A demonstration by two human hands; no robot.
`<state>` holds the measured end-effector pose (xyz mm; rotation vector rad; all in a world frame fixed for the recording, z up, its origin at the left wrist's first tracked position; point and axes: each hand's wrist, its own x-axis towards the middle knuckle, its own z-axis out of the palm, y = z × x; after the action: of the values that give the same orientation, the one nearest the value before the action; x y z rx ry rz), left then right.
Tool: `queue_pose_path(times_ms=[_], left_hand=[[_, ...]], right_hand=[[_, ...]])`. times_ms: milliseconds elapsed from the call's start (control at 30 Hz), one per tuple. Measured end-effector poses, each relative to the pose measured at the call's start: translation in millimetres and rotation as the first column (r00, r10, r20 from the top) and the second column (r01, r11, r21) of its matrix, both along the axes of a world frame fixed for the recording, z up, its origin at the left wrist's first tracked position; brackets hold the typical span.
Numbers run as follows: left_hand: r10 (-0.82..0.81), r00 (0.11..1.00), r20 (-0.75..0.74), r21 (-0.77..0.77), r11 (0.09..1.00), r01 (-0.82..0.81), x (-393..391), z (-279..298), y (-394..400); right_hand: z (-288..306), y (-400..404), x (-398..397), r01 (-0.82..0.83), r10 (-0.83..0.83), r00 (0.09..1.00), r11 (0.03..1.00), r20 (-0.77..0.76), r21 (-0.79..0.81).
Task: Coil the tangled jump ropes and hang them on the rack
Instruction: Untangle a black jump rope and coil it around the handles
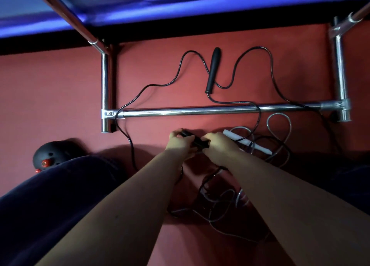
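On the red floor, my left hand point(179, 143) and my right hand point(219, 145) both grip one black jump-rope handle point(195, 139) between them. The black rope point(180, 65) winds in loose curves past the chrome rack's low crossbar point(190, 111) to a second black handle point(213, 69) lying beyond the bar. A white handle point(248, 141) with a clear rope point(278, 121) lies just right of my right hand. Black and clear cords lie tangled point(220, 201) between my forearms.
The chrome rack has upright posts at the left point(105, 85) and right point(341, 75). A blue padded surface point(140, 3) hangs over the far side. A black helmet with red parts point(50, 155) lies on the floor at the left. My dark-clothed knees flank the tangle.
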<state>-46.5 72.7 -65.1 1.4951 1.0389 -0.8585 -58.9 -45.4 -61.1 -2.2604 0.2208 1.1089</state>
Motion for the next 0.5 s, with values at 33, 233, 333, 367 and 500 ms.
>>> queue_pose_path(times_ms=[33,233,333,367,500], left_hand=[[0.003,1.0,-0.004,0.01,1.0,-0.003,-0.6,-2.1,0.0],[0.029,0.999,0.046,-0.064,0.998,-0.026,-5.7,8.5,-0.9],[0.144,0.984,0.101,-0.107,0.985,-0.133,-1.9,32.5,7.0],[0.185,0.975,0.124,-0.117,0.978,-0.171,0.4,42.5,10.4],[0.261,0.944,0.204,-0.148,0.961,-0.233,11.3,93.0,24.7]], right_hand=[[-2.4,1.8,-1.7,-0.008,0.008,1.0,1.0,0.002,-0.004],[4.4,3.5,-5.6,0.033,-0.033,0.999,0.999,-0.008,-0.025],[24.7,-1.6,-4.7,0.044,-0.043,0.999,0.997,0.022,-0.064],[34.1,-3.0,-3.3,0.032,-0.028,0.999,0.996,0.046,-0.086],[78.6,-8.3,2.7,-0.042,0.059,0.992,0.987,0.11,-0.155]])
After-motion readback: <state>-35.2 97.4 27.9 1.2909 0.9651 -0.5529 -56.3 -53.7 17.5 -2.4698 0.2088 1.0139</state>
